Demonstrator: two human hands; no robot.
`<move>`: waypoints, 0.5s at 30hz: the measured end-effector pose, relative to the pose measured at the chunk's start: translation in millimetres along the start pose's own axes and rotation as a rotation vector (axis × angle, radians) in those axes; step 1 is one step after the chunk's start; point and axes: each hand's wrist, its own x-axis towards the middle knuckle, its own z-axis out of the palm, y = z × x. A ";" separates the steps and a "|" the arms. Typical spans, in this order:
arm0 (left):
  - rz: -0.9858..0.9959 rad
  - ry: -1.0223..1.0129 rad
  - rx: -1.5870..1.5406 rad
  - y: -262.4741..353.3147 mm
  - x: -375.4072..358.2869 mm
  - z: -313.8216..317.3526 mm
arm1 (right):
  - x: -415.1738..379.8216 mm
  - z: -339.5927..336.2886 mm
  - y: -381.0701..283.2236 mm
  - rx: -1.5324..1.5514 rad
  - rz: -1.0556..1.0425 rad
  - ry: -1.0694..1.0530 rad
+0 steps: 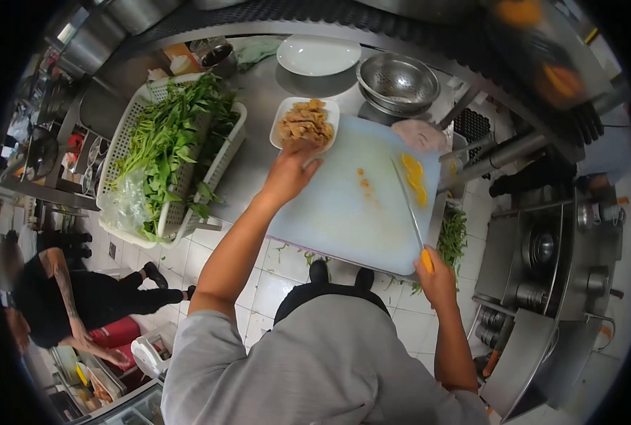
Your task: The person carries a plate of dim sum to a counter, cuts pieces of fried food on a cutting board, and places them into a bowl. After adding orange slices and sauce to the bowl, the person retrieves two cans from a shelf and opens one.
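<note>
Presently, a square white dish (334, 112) stands at the far left corner of the cutting board (322, 212), filled with brown, crisp-looking pieces (305, 120) heaped above its rim. At the left end of the table (248, 163), a white perforated basket (109, 170) carries leafy green stems (167, 134), with a clear plastic bag (126, 198) in its near left corner. Near the table's far edge are a bare oval white plate (319, 55) and a metal colander (400, 78), the latter nested in another metal vessel.

The knife (411, 209) lies along the right side of the board, its orange handle at the near right corner. Its long axis runs from there toward the far edge, leaning slightly left, with the tip pointing away from the person. Whether the blade touches the board cannot be told. Yellow-orange slices (412, 177) sit between blade and right edge; small orange crumbs (365, 183) lie left of the blade.

The right hand (437, 280) is closed around the handle. The left hand (291, 176) is at the dish's near rim, thumb spread; its fingertips are obscured, so any grip cannot be determined.
</note>
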 end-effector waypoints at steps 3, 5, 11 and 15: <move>0.098 -0.031 0.092 8.0 11.7 12.7 | 4.0 1.6 6.8 -0.046 -0.057 0.045; 0.044 -0.009 0.073 9.3 14.6 15.3 | 10.6 8.3 11.3 -0.059 -0.129 0.093; -0.101 -0.056 0.036 29.6 -25.2 23.3 | 33.8 33.5 -0.3 -0.031 -0.372 0.160; -0.220 -0.043 0.017 43.5 -74.8 17.4 | 63.9 40.9 -20.8 0.002 -0.625 0.419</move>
